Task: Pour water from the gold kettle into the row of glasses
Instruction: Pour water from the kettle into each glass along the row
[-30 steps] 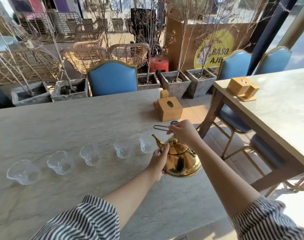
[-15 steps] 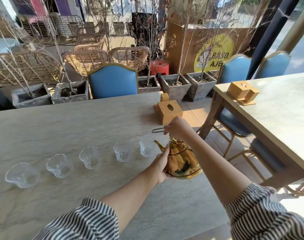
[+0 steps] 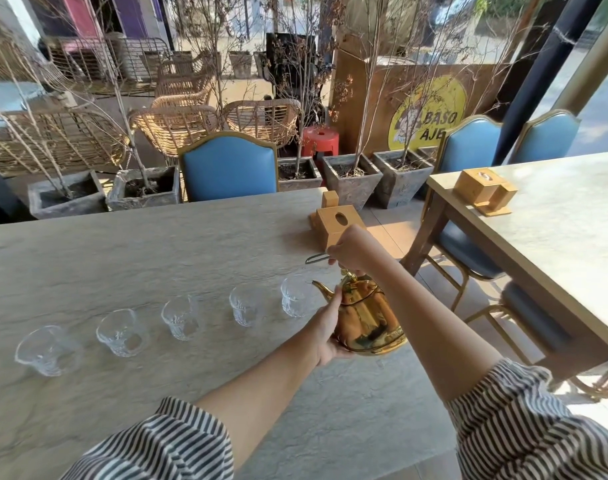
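The gold kettle [image 3: 366, 318] is lifted off the grey table [image 3: 157, 244] and tilted left, its spout beside the rightmost glass [image 3: 295, 296]. My right hand [image 3: 351, 249] grips the kettle's wire handle from above. My left hand [image 3: 326, 329] cups the kettle's left side and base. Several clear glasses stand in a row running left: one [image 3: 245, 304] beside the rightmost, a middle one [image 3: 180, 317], another [image 3: 122, 332], and the leftmost glass [image 3: 46, 349]. No water stream is visible.
A wooden tissue box [image 3: 337, 225] stands behind my right hand near the table's right edge. A blue chair [image 3: 228, 166] faces the far side. A second table [image 3: 555, 237] with another wooden box [image 3: 482, 188] is to the right across a gap.
The kettle has risen off the table and tilted further towards the rightmost glass; both hands went up with it.
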Demonstrator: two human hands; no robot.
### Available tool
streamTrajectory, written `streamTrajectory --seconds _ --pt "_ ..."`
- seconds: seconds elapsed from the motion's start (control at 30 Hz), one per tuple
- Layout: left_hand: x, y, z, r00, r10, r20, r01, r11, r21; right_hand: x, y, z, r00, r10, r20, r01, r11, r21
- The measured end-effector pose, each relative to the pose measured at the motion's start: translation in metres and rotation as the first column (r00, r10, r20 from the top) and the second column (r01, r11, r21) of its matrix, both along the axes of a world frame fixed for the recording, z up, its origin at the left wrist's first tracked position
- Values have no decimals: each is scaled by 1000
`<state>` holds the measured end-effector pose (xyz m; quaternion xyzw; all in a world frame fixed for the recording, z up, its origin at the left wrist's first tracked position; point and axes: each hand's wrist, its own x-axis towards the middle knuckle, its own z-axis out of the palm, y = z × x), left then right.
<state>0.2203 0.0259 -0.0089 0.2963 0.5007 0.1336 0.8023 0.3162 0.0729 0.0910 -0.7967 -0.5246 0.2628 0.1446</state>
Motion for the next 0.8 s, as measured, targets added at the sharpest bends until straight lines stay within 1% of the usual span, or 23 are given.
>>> streamTrajectory --seconds 0.4,0.8 --pt "-4 -9 20 998 -7 69 10 999 -33 -3 -4 19 1000 -1 22 2 1000 -26" --pt "-8 -4 12 998 -17 56 18 999 -27 -6 0 17 999 4 37 -1 996 -84"
